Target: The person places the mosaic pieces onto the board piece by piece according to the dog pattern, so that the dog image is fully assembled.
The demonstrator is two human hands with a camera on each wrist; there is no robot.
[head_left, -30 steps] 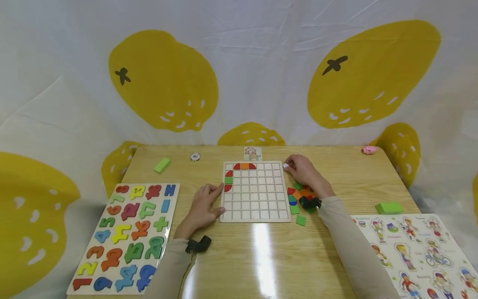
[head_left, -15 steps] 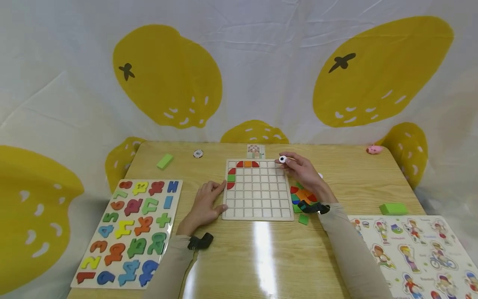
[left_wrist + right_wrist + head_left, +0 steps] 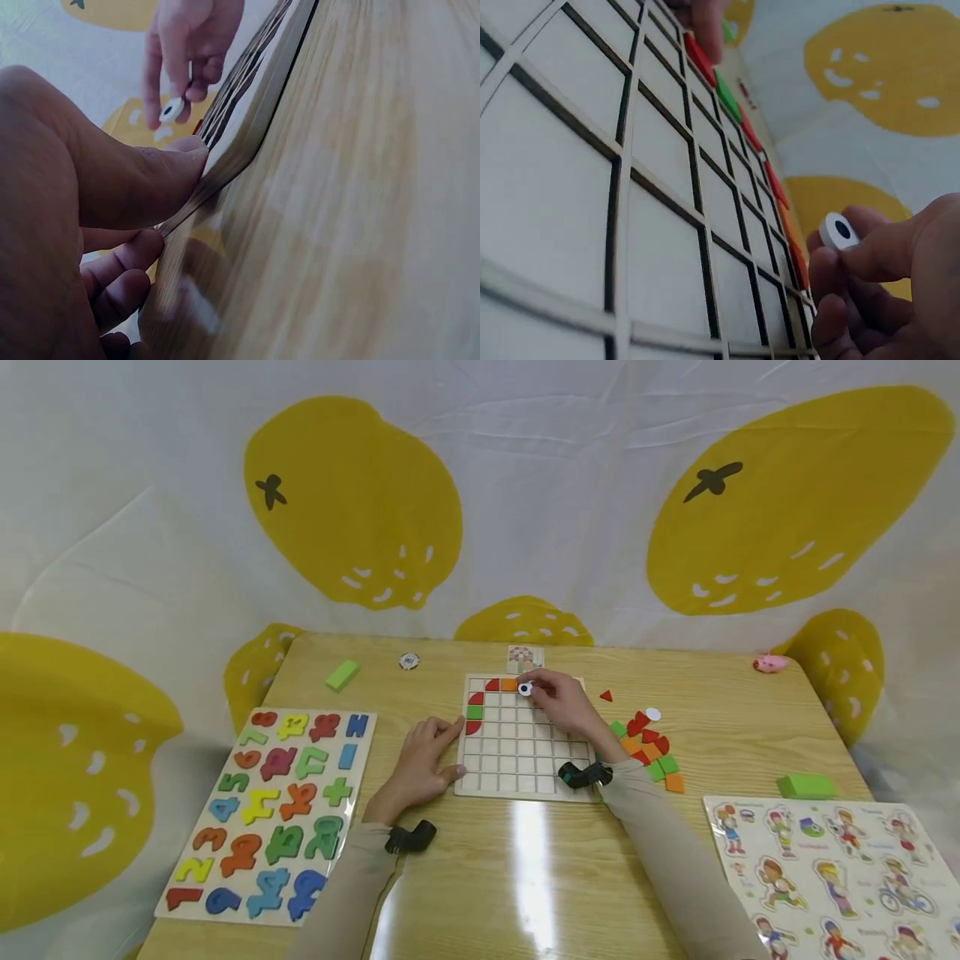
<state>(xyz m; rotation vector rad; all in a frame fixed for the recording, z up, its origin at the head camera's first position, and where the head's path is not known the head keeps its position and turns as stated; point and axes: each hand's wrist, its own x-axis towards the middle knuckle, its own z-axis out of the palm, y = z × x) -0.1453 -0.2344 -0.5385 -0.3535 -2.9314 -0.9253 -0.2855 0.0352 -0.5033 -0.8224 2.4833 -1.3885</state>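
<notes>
A wooden grid board (image 3: 517,760) lies on the table, with red, orange and green tiles (image 3: 476,712) along its top and left cells. My right hand (image 3: 561,700) pinches a white disc with a black dot (image 3: 526,688), like an eye, over the board's top row. In the right wrist view the disc (image 3: 840,231) shows between thumb and fingers, its dotted face outward. At the board's left edge rests my left hand (image 3: 420,764), its thumb and index finger touching the rim. The left wrist view has the left thumb (image 3: 150,180) pressing the board's edge.
Loose coloured tiles (image 3: 651,745) and a white disc (image 3: 654,714) lie right of the board. A picture card (image 3: 525,657) is behind it. A number puzzle (image 3: 262,810) lies left, a sports-picture board (image 3: 832,868) right. Green blocks (image 3: 806,787), a chip (image 3: 408,661) and a pink pig (image 3: 770,663) stand around.
My right hand has carried the dotted white disc from the board's right side leftward over its top row, uncovering the loose tiles. My left hand has stayed at the left edge.
</notes>
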